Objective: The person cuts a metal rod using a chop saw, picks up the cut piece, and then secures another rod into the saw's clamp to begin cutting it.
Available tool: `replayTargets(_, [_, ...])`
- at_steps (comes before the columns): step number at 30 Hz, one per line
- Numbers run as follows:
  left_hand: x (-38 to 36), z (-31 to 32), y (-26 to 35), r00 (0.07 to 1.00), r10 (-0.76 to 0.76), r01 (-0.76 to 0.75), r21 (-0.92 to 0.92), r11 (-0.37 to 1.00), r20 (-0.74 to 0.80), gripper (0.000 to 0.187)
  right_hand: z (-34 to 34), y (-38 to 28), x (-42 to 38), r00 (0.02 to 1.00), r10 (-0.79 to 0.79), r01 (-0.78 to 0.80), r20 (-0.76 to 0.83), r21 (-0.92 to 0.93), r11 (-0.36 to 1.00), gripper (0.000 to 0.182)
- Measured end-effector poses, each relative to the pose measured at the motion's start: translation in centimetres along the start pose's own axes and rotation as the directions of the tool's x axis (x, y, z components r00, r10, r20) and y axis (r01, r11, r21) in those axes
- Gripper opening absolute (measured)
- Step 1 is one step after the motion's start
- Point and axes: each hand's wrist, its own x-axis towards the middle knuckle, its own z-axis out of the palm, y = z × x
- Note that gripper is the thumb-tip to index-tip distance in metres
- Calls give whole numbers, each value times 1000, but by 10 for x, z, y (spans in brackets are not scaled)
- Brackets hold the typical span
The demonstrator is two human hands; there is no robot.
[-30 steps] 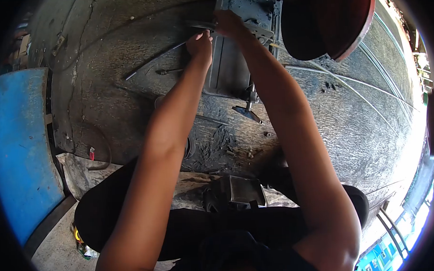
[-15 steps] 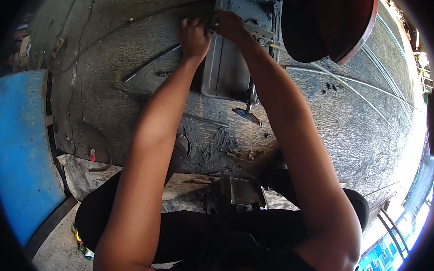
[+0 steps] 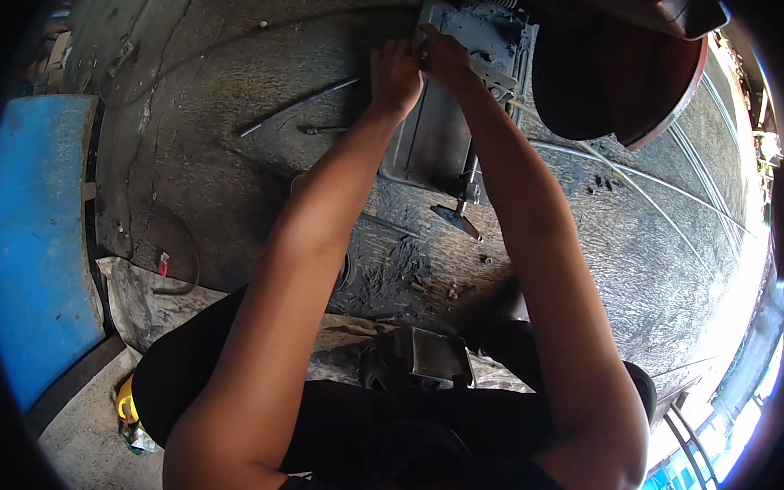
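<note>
Both my hands meet at the upper left edge of a grey metal machine base (image 3: pixel 432 144). My left hand (image 3: pixel 396 81) has its fingers bent together beside that edge. Close against it, my right hand (image 3: pixel 449 60) is curled over the base, its fingers closed. Whatever they grip is small, dark and mostly hidden by the fingers. Dark grime covers the upper part of the base. A vise screw with a flat metal handle (image 3: pixel 457 223) sticks out of the near end. A big round reddish guard (image 3: pixel 663 97) hangs over the right side of the machine.
A thin metal rod (image 3: pixel 299 106) lies on the worn floor left of the machine. Long thin bars (image 3: pixel 640 181) stretch away to the right. A blue panel (image 3: pixel 47 248) stands at far left. A dark box-like metal part (image 3: pixel 439 357) sits between my legs.
My view has shifted, so the machine and both hands appear further right and slightly lower. Both hands stay together at the base's edge.
</note>
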Motion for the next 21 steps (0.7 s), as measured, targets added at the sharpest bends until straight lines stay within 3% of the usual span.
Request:
replayTargets(2, [-2,8,0,999,-36,34,-60,998,-33,20,1,3,1,1000,-30,30,2,16,999,43])
replayTargets(4, [-4,13,0,994,-91,81,-146,986,-68,23,1,3,2,999,-6,7,34,-11,1000,62])
replayTargets(8, [-4,14,0,990,-89,70,-162,984,-109,20,2,5,2,998,9,-9,55,-4,1000,61])
replayTargets(10, [-3,9,0,991,-64,53,-97,994,-115,13,5,7,1,998,-52,53,-30,36,998,49])
replayTargets(13, [1,3,-2,994,25,-27,-21,999,-105,8,0,4,-1,999,-50,50,7,42,998,51])
replayTargets(17, [10,3,-1,999,34,-34,0,999,-39,10,-3,6,-17,1000,1,-1,0,-42,999,51])
replayTargets(19, [14,2,-4,998,66,-66,42,997,10,11,15,24,-21,907,-260,288,-331,38,957,45])
replayTargets(21, [18,9,-11,995,98,-97,50,994,-5,11,7,15,-32,879,-227,243,-420,-16,970,42])
